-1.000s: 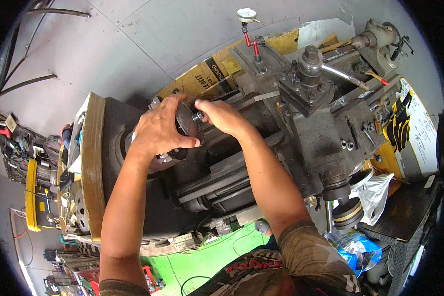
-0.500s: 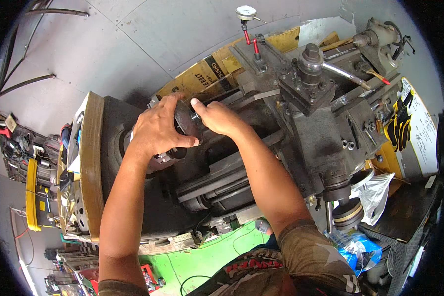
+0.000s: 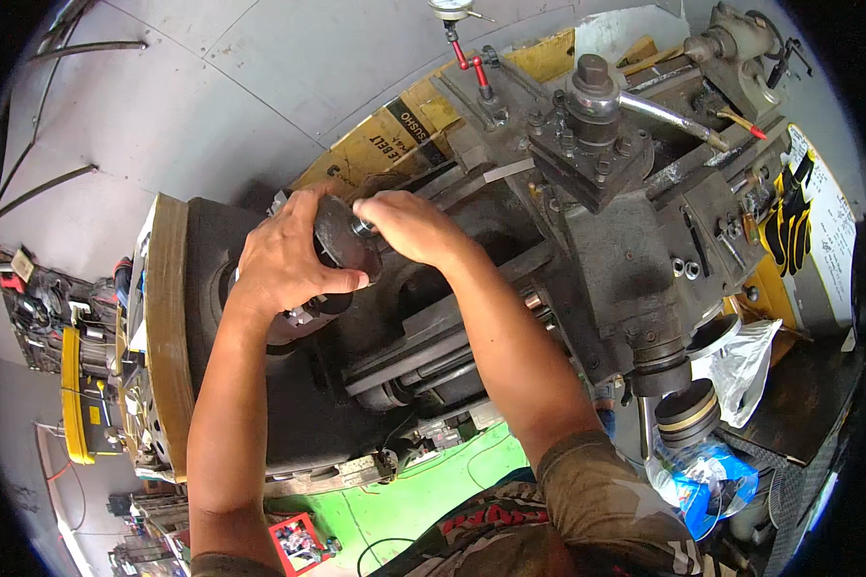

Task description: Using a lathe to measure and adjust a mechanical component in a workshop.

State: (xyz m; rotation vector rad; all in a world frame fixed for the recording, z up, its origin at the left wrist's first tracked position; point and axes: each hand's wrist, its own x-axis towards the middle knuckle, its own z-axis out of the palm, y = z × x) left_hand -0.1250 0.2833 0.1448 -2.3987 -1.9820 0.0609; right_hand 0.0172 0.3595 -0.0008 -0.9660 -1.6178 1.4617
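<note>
My left hand [image 3: 284,255] is wrapped round a dark round metal disc [image 3: 342,240], thumb at its lower rim and fingers over the top. The disc stands on edge in front of the lathe chuck [image 3: 303,322], which is mostly hidden behind my hand. A short shiny metal stub [image 3: 363,228] sticks out of the disc's face. Curled fingers of my right hand [image 3: 409,226] close at that stub; the hand hides its outer end. Whether the disc touches the chuck jaws cannot be seen.
The lathe's tool post [image 3: 592,144] with its long handle stands on the carriage to the right. A dial indicator [image 3: 449,12] on a red-jointed arm rises behind. Lathe bed rails [image 3: 414,361] run below my right forearm. Black-yellow gloves [image 3: 789,226] hang far right.
The view has shifted slightly, so most of the lathe sits differently in it. My right thumb, raised before, is now tucked in by the stub. My left hand keeps its hold on the disc.
</note>
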